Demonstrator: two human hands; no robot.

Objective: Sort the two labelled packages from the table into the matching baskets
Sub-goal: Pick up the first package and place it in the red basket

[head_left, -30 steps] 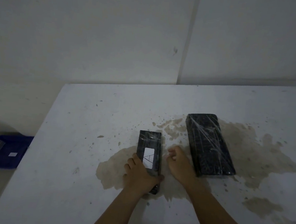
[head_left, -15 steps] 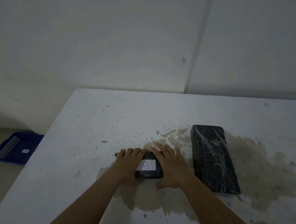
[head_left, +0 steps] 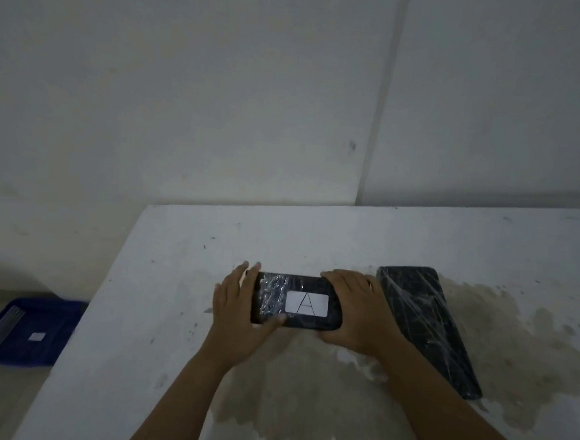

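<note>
A small black package point(head_left: 276, 299) wrapped in clear film, with a white label showing the letter A, is held crosswise above the white table point(head_left: 174, 280). My left hand point(head_left: 237, 315) grips its left end and my right hand point(head_left: 357, 314) grips its right end. A larger black film-wrapped package point(head_left: 425, 325) lies flat on the table just right of my right hand; no label shows on it. A blue basket point(head_left: 23, 331) with a small white label sits on the floor at the far left.
A large brownish stain point(head_left: 304, 392) covers the table's near middle and right. The wall point(head_left: 222, 94) rises directly behind the table. The table's left edge drops to the floor beside the blue basket.
The small package lay lengthwise on the table under my left hand. Both hands turned it crosswise and lifted it, label facing me. My view has tilted up a little.
</note>
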